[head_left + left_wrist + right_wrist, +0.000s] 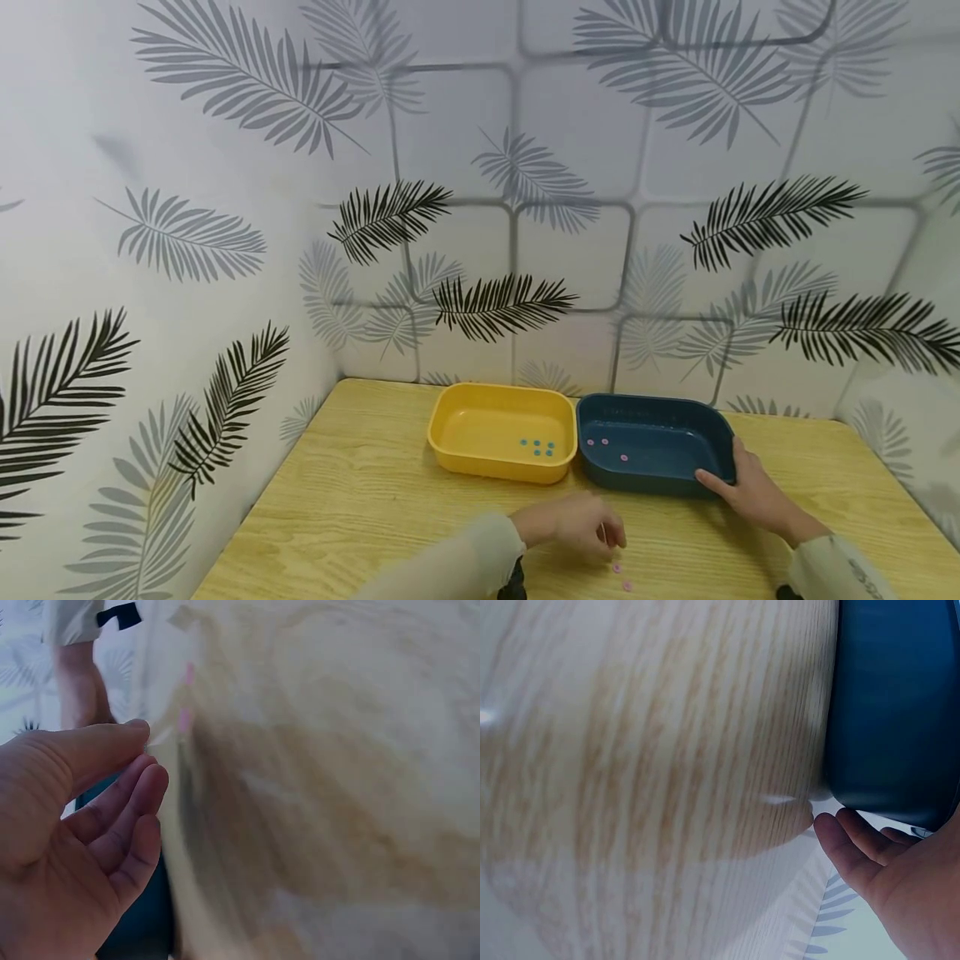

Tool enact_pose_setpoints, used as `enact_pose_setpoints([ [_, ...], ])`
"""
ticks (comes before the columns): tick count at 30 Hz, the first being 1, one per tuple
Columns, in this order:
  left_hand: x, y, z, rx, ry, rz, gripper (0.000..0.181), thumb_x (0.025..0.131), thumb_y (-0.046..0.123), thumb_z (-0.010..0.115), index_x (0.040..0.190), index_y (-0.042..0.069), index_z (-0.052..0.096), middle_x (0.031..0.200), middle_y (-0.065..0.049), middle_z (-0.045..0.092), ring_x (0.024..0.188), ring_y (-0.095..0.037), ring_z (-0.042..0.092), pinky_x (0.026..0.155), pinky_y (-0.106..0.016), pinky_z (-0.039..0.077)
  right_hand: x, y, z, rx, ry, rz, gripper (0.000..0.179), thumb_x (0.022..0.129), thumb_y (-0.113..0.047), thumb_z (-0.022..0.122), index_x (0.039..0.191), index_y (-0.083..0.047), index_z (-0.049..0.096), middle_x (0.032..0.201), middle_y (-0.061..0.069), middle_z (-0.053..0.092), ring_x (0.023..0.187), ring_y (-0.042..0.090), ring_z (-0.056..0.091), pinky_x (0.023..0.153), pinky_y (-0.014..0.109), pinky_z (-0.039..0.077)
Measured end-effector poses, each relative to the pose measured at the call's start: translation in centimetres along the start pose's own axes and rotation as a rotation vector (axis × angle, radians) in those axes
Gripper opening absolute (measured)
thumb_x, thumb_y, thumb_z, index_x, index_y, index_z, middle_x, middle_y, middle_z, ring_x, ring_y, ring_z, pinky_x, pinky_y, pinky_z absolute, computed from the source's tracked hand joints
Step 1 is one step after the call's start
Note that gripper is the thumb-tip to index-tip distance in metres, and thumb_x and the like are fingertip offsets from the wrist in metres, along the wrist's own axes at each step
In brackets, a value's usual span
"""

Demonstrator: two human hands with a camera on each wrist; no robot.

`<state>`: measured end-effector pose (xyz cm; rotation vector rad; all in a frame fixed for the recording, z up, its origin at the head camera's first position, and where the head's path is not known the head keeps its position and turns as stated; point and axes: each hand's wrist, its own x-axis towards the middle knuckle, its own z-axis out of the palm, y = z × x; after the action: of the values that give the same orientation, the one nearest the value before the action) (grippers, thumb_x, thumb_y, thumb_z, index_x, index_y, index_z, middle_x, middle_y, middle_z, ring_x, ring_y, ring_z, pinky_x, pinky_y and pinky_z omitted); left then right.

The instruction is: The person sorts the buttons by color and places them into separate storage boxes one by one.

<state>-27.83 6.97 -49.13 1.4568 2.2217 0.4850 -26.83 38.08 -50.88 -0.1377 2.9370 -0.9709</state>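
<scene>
My right hand [757,492] holds the dark blue plastic tray [645,482] at its right front corner. The thumb lies at the front rim, and the fingers [847,851] reach along the outside of the end wall. Three small pink rings [624,457] lie inside that tray. In front of the trays is my left hand [573,523], blurred, with loosely bent fingers. In the left wrist view its thumb and fingertips [154,780] are close together, with nothing visible between them. Two pink rings [617,567] lie on the table just by those fingertips.
A yellow tray [495,472] stands against the blue tray's left side, with several small teal rings [537,443] in it. Both trays sit on a wood-grain table [337,475], near the leaf-patterned wall [465,250] behind. Another such wall rises on the left.
</scene>
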Motion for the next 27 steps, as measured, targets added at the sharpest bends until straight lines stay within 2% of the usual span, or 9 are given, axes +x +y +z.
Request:
enact_pose_setpoints([
  [5,0.4,-0.2,1.6,0.08,-0.012,0.024,0.013,0.088,0.017,0.069,0.1,0.013,0.071,0.089,0.013,0.066,0.075,0.011,0.053,0.068,-0.005,0.041,0.0,0.0,0.0,0.001,0.0,0.002,0.104,0.095,-0.045,0.052,0.137,0.019,-0.017,0.137,0.051,-0.001,0.123,0.065,0.01,0.093,0.072,0.019],
  [13,0.5,0.3,1.8,0.212,-0.017,0.05,0.009,0.087,0.02,0.07,0.096,0.017,0.071,0.084,0.016,0.062,0.073,0.011,0.05,0.067,-0.004,0.037,0.0,0.0,0.1,-0.003,0.005,-0.001,0.104,0.095,-0.045,0.053,0.137,0.02,-0.016,0.136,0.051,0.0,0.122,0.065,0.01,0.093,0.072,0.019],
  [19,0.7,0.0,1.9,0.219,-0.023,0.067,0.005,0.088,0.02,0.07,0.092,0.018,0.071,0.081,0.018,0.061,0.072,0.012,0.049,0.067,-0.003,0.037,0.0,0.0,0.1,-0.01,0.005,0.0,0.104,0.095,-0.046,0.053,0.137,0.02,-0.016,0.136,0.051,0.0,0.122,0.065,0.011,0.093,0.072,0.02],
  [27,0.4,-0.1,1.8,0.17,-0.017,0.07,0.004,0.088,0.017,0.069,0.091,0.016,0.071,0.083,0.013,0.065,0.069,0.012,0.049,0.065,-0.004,0.038,0.0,0.1,0.1,-0.02,0.016,-0.008,0.105,0.094,-0.047,0.053,0.137,0.021,-0.014,0.136,0.052,0.002,0.122,0.065,0.012,0.093,0.072,0.021],
])
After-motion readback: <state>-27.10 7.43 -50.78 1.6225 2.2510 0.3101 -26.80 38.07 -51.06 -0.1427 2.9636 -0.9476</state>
